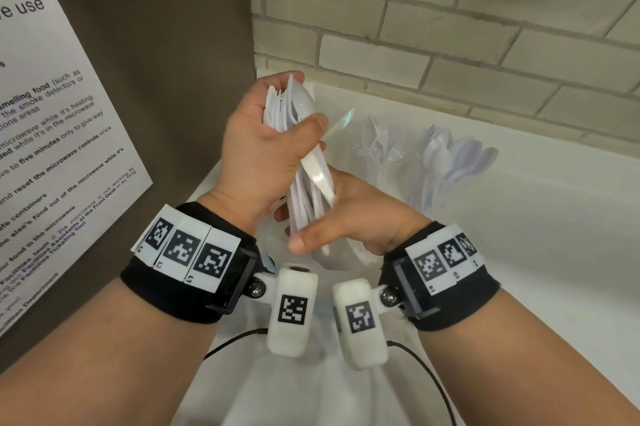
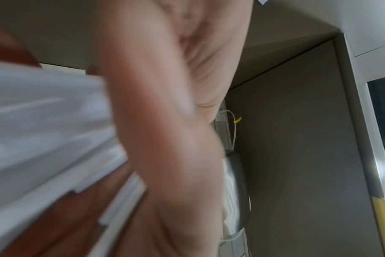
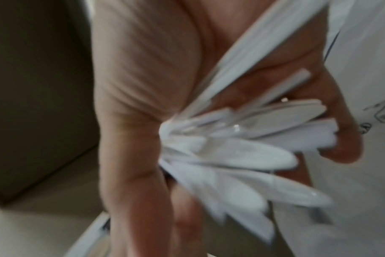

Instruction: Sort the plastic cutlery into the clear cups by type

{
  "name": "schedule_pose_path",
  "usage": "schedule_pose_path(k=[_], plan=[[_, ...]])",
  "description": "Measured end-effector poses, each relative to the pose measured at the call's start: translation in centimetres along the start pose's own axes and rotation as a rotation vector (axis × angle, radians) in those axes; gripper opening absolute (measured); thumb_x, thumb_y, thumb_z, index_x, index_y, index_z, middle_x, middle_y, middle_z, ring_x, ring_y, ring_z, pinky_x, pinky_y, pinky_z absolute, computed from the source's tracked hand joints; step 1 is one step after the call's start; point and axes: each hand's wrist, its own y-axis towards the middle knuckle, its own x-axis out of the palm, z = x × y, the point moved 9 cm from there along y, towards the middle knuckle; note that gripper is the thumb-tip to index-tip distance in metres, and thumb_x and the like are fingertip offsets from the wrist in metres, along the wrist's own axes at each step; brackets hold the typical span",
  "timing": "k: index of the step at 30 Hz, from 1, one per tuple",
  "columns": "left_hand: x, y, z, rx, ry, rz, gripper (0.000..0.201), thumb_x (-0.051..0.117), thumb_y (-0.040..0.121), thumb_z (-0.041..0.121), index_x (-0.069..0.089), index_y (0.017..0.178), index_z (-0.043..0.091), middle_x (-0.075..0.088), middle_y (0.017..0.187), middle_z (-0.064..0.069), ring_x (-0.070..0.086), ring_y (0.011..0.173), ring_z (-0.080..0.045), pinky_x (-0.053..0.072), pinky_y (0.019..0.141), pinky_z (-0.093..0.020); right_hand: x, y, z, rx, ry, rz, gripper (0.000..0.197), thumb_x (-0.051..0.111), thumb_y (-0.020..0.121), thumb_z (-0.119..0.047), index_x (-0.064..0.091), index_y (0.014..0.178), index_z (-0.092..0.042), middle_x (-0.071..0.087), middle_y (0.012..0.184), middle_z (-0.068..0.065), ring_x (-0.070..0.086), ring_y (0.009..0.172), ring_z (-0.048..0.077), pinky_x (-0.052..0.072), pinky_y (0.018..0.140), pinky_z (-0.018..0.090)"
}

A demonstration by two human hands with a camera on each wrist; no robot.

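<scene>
A bundle of white plastic cutlery (image 1: 311,190) stands nearly upright between both hands above the white counter. My left hand (image 1: 301,100) grips its upper end, where a spoon bowl shows among the tips. My right hand (image 1: 294,228) wraps the lower end, thumb in front. Behind them to the right stand a clear cup of forks (image 1: 377,148) and a clear cup of spoons (image 1: 450,162). The left wrist view is blurred, showing my palm and the cutlery (image 2: 44,121). In the right wrist view the cutlery (image 3: 231,147) fans out of my fist.
A brown panel with a printed notice (image 1: 52,114) rises close on the left. A pale brick wall (image 1: 450,27) closes the back. The white counter (image 1: 519,252) stretches right and toward me. Thin black cables (image 1: 433,373) hang from the wrist cameras.
</scene>
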Motion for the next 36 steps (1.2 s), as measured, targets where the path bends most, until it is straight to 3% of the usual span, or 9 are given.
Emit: schedule_pose_path(k=[4, 8, 12, 16, 22, 24, 26, 31, 36], plan=[[-0.4, 0.3, 0.1, -0.022, -0.069, 0.052, 0.037, 0.067, 0.081, -0.004, 0.059, 0.109, 0.019, 0.061, 0.086, 0.002, 0.063, 0.071, -0.014, 0.058, 0.063, -0.035, 0.0, -0.4, 0.6, 0.021, 0.031, -0.002, 0.064, 0.082, 0.059, -0.002, 0.056, 0.114, -0.021, 0.065, 0.089, 0.003, 0.066, 0.085, 0.022, 0.057, 0.079, 0.045], [0.4, -0.3, -0.1, -0.02, -0.087, 0.047, 0.039, 0.069, 0.078, -0.003, 0.059, 0.106, 0.023, 0.061, 0.095, -0.003, 0.063, 0.077, -0.016, 0.059, 0.066, -0.037, -0.1, -0.1, 1.1, 0.052, 0.087, 0.14, 0.029, 0.074, 0.067, 0.007, 0.06, 0.091, -0.002, 0.059, 0.068, 0.01, 0.06, 0.058, 0.023, 0.048, 0.054, 0.033], [0.6, -0.4, -0.8, -0.052, -0.136, 0.017, 0.04, 0.072, 0.073, 0.002, 0.063, 0.107, 0.022, 0.065, 0.094, 0.001, 0.064, 0.087, -0.018, 0.055, 0.086, -0.054, -0.8, -0.2, 2.1, 0.127, 0.129, 0.243, 0.018, 0.066, 0.067, 0.005, 0.055, 0.073, -0.009, 0.054, 0.057, 0.003, 0.057, 0.053, 0.027, 0.036, 0.044, 0.025], [0.4, -0.3, -1.2, -0.061, -0.141, -0.006, 0.046, 0.075, 0.071, 0.005, 0.062, 0.112, 0.023, 0.068, 0.102, 0.002, 0.065, 0.098, -0.017, 0.052, 0.094, -0.047, -1.1, -0.1, 1.7, 0.097, 0.097, 0.297, 0.017, 0.064, 0.066, 0.005, 0.052, 0.068, -0.008, 0.05, 0.051, 0.005, 0.046, 0.037, 0.016, 0.033, 0.037, 0.019], [0.8, -1.1, -4.1, -0.218, -0.217, -0.238, 0.123, 0.094, 0.047, 0.035, 0.02, 0.144, 0.025, 0.052, 0.136, -0.007, 0.057, 0.121, -0.021, 0.054, 0.087, -0.035, -2.8, -0.3, 2.0, 0.028, 0.163, 0.483, 0.024, 0.061, 0.073, 0.009, 0.048, 0.062, -0.007, 0.04, 0.042, 0.0, 0.037, 0.037, 0.017, 0.031, 0.039, 0.023], [2.1, -2.5, -5.1, -0.334, -0.133, -0.395, 0.108, 0.092, 0.046, 0.045, 0.043, 0.136, 0.01, 0.062, 0.121, -0.015, 0.062, 0.105, -0.042, 0.057, 0.064, -0.038, -2.8, -0.2, 1.6, 0.004, 0.148, 0.455, 0.019, 0.059, 0.071, 0.01, 0.054, 0.064, -0.006, 0.043, 0.044, 0.0, 0.039, 0.038, 0.015, 0.032, 0.038, 0.022], [3.1, -3.3, -5.4, -0.378, -0.055, -0.487, 0.069, 0.089, 0.052, 0.047, 0.068, 0.109, 0.016, 0.072, 0.103, -0.01, 0.066, 0.088, -0.042, 0.057, 0.054, -0.041, -1.9, 0.0, 1.2, -0.003, 0.104, 0.377, 0.026, 0.058, 0.073, 0.013, 0.055, 0.063, -0.011, 0.046, 0.049, 0.004, 0.04, 0.04, 0.016, 0.033, 0.039, 0.023], [2.5, -2.7, -5.1, -0.426, -0.042, -0.38, 0.029, 0.072, 0.076, 0.023, 0.069, 0.104, 0.017, 0.074, 0.093, 0.001, 0.071, 0.088, -0.018, 0.058, 0.07, -0.045, -0.3, 0.4, 1.4, -0.002, 0.122, 0.223, 0.009, 0.065, 0.069, 0.004, 0.062, 0.078, 0.003, 0.056, 0.062, 0.018, 0.052, 0.046, 0.023, 0.042, 0.046, 0.029], [-0.1, -1.5, -4.9, -0.386, -0.16, -0.09, 0.01, 0.063, 0.088, 0.011, 0.071, 0.09, 0.007, 0.074, 0.084, -0.001, 0.071, 0.086, -0.012, 0.056, 0.08, -0.029, -3.9, -0.2, 1.5, 0.129, -0.176, 0.253, 0.053, 0.079, 0.053, -0.059, 0.069, 0.087, -0.02, 0.072, 0.082, -0.005, 0.069, 0.083, 0.012, 0.057, 0.081, 0.035]])
